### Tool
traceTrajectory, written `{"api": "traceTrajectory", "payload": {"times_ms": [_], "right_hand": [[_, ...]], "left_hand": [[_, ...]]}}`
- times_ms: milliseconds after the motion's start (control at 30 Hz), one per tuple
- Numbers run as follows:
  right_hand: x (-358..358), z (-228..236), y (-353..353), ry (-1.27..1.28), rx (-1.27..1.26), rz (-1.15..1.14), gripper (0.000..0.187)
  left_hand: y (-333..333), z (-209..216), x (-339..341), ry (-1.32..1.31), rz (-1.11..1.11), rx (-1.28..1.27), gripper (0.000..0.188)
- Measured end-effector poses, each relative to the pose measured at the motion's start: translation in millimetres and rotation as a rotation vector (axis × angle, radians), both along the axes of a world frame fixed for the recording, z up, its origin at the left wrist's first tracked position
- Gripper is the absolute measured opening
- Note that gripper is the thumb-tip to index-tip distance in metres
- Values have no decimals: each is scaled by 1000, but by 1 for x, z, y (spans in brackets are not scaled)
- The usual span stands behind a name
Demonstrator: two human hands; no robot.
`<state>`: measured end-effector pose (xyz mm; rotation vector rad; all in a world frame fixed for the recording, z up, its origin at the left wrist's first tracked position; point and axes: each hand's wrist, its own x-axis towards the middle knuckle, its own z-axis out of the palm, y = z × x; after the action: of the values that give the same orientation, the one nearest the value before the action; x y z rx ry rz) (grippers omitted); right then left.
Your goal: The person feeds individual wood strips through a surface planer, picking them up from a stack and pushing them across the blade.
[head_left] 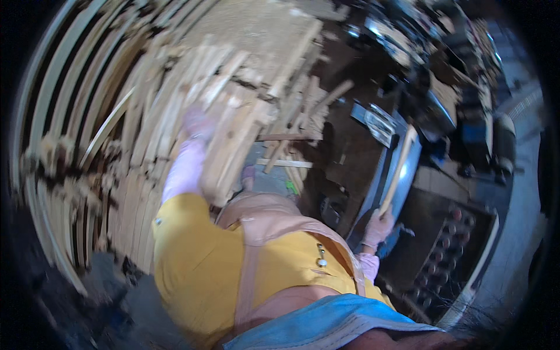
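Observation:
My right hand (378,227), in a light glove, is closed round the lower end of a pale wooden strip (399,169). The strip slants up and away over the bluish metal bed (413,156) of a machine; whether it touches the metal I cannot tell. On the other side, my left hand (198,122), also gloved, reaches out over a pile of wooden strips (228,140). Motion smears its fingers, so whether they grip any wood does not show. A lilac sleeve covers the left forearm.
Stacked wooden strips (76,111) fill the left side. Shorter offcuts (289,160) lie between the pile and the machine. A dark panel with rows of round knobs (443,251) stands at the lower right. Metal machine parts (434,108) crowd the far right.

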<state>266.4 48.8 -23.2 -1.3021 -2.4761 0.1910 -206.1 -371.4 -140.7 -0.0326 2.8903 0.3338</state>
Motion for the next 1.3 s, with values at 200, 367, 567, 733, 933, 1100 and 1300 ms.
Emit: {"api": "traceTrajectory", "payload": {"times_ms": [200, 367, 567, 733, 933, 1100, 1300], "right_hand": [[27, -66, 45, 29, 76, -227, 22], [-102, -77, 157, -74, 348, -185, 26], [-254, -41, 77, 470, -159, 365, 24], [-283, -25, -93, 347, -1263, 508, 25], [-156, 59, -39, 380, -994, 57, 31], [62, -27, -3, -199, -151, -139, 51], [22, -50, 40, -172, 184, -5, 43]], "left_hand": [[-29, -35, -16, 72, -255, -271, 48], [-15, -1, -22, -21, -59, 4, 60], [85, 38, 40, -284, 145, 937, 24], [189, 63, 80, -83, -346, 984, 51], [4, -13, -36, 564, 73, 99, 68], [-153, 17, -2, 277, 462, -475, 76], [-191, 39, 41, -62, 361, -377, 60]]}}
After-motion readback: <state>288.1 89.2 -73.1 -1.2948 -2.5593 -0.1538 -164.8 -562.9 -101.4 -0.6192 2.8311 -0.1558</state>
